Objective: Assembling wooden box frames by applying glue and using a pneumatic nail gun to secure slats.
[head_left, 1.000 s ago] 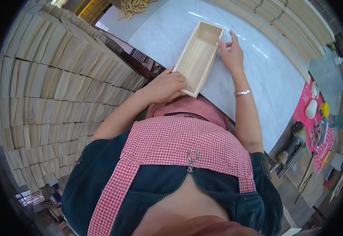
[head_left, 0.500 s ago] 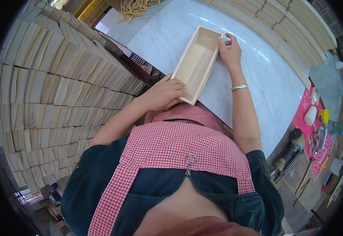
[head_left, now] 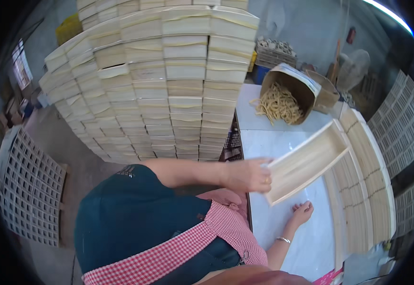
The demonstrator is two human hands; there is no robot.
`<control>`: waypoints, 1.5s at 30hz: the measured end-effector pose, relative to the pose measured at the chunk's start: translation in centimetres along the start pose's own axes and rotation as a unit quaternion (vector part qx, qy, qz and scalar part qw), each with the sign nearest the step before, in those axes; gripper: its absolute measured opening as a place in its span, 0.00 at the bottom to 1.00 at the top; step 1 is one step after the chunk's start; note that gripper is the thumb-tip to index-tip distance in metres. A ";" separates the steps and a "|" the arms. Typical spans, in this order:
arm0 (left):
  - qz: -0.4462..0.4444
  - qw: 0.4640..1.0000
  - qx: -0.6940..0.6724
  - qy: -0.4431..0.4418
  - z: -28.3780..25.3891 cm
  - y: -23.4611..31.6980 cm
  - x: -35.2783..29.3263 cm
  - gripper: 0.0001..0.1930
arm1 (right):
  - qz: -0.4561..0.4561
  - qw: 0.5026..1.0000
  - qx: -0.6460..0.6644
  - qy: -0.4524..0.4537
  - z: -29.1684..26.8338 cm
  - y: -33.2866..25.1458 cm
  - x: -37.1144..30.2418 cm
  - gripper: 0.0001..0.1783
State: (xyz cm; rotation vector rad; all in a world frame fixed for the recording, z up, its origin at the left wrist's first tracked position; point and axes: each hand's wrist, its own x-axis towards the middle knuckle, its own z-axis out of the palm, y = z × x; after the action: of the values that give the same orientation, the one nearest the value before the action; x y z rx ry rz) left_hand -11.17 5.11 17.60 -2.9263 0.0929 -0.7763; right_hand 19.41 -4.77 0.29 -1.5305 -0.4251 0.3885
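Note:
My left hand [head_left: 250, 175] is closed on the near left end of a shallow, open-topped wooden box [head_left: 307, 164]. The box is long, pale and bare inside, and it hangs tilted above the white marble-patterned tabletop. Motion blurs some of the left fingers, and those on the far side of the box's wall are hidden. Apart from the box, my right hand [head_left: 302, 212] rests low over the tabletop [head_left: 262, 228]. Its fingers are loosely bent, with a gap at the thumb, and nothing shows in them.
A tall wall of stacked wooden boxes [head_left: 145, 85] stands left of the table. At the table's far end a carton [head_left: 307, 90] lies on its side, spilling rope loops [head_left: 279, 105]. Long wooden pieces [head_left: 361, 185] line the right side. Gridded stacks [head_left: 33, 185] stand on the left floor.
The view has swung left toward the stacked boxes. My right hand has let go of the box's far end. My left hand still grips its near end, now raised off the table's edge.

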 end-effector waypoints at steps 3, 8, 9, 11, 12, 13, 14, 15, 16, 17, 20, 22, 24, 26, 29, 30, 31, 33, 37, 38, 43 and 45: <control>0.012 0.966 0.186 0.181 -7.9 -2.0 2.0 0.08 | -0.037 0.997 -0.067 -0.022 0.3 0.0 -0.1 0.22; -0.028 0.811 0.473 0.343 -21.1 -4.6 2.2 0.16 | -0.055 0.992 -0.111 -0.011 0.2 -1.0 -0.7 0.21; -0.023 0.786 0.508 0.350 -24.0 -3.9 1.6 0.20 | -0.054 0.992 -0.113 -0.011 0.2 -0.9 -0.6 0.21; -0.145 0.783 0.530 0.291 -28.8 -2.4 -1.3 0.22 | -0.064 0.990 -0.119 -0.027 0.4 -0.7 -0.2 0.21; -0.211 0.793 0.510 0.258 -30.8 -1.5 -2.2 0.22 | -0.065 0.989 -0.128 -0.020 0.4 -0.5 0.0 0.20; -0.378 0.749 0.506 0.200 -32.5 0.0 -2.8 0.18 | -0.070 0.989 -0.129 -0.029 0.4 -0.4 0.0 0.20; -0.534 0.679 0.484 0.140 -33.8 1.4 -3.8 0.14 | -0.076 0.988 -0.133 -0.024 0.5 -0.3 0.1 0.20; -0.538 0.674 0.488 0.136 -34.7 2.0 -5.4 0.14 | -0.076 0.988 -0.136 -0.017 0.4 -0.1 0.1 0.21; -0.544 0.669 0.488 0.135 -35.6 2.7 -6.8 0.14 | -0.077 0.987 -0.140 -0.010 0.4 0.2 0.1 0.21; -0.551 0.664 0.488 0.134 -36.2 3.3 -8.3 0.14 | -0.079 0.986 -0.145 -0.004 0.4 0.4 0.1 0.21; -0.569 0.640 0.496 0.141 -39.3 7.4 -12.2 0.15 | -0.087 0.985 -0.149 -0.017 0.4 1.1 0.7 0.20; -0.582 0.626 0.497 0.148 -41.2 10.0 -15.7 0.15 | -0.093 0.983 -0.159 -0.016 0.5 1.3 0.9 0.18; -0.592 0.616 0.497 0.156 -42.9 12.3 -18.9 0.16 | -0.103 0.981 -0.161 -0.019 0.4 1.5 0.9 0.18; -0.596 0.611 0.495 0.164 -44.7 14.1 -22.0 0.17 | -0.109 0.980 -0.164 -0.005 0.2 1.7 0.8 0.17; -0.606 0.598 0.493 0.177 -47.4 17.4 -27.4 0.17 | -0.108 0.979 -0.170 -0.014 0.4 1.8 1.5 0.18; -0.608 0.595 0.493 0.182 -48.2 18.7 -28.9 0.18 | -0.097 0.980 -0.175 -0.023 0.4 2.0 1.8 0.19; -0.610 0.594 0.491 0.187 -49.0 19.5 -30.5 0.18 | -0.084 0.979 -0.182 -0.029 0.2 2.1 2.0 0.20; -0.611 0.596 0.484 0.195 -50.7 21.1 -33.6 0.19 | -0.073 0.979 -0.188 -0.031 -0.1 2.3 2.3 0.21; -0.616 0.598 0.468 0.209 -54.0 24.5 -39.7 0.20 | -0.089 0.981 -0.167 -0.041 -0.2 2.9 2.6 0.21; -0.618 0.598 0.465 0.213 -54.5 25.0 -40.6 0.20 | -0.091 0.981 -0.168 -0.041 -0.1 2.7 2.7 0.21; -0.619 0.614 0.438 0.218 -58.5 25.7 -44.4 0.22 | -0.070 0.976 -0.201 -0.043 -1.3 2.5 1.7 0.21; -0.619 0.632 0.415 0.212 -60.1 23.2 -45.9 0.23 | -0.085 0.982 -0.171 -0.002 -2.0 3.2 1.1 0.20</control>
State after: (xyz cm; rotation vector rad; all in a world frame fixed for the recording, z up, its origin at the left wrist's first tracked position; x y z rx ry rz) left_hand -81.59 -19.45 44.09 -1.4854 -1.8097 -1.1144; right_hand 21.42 -5.91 -2.90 -1.8095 -0.6461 0.1890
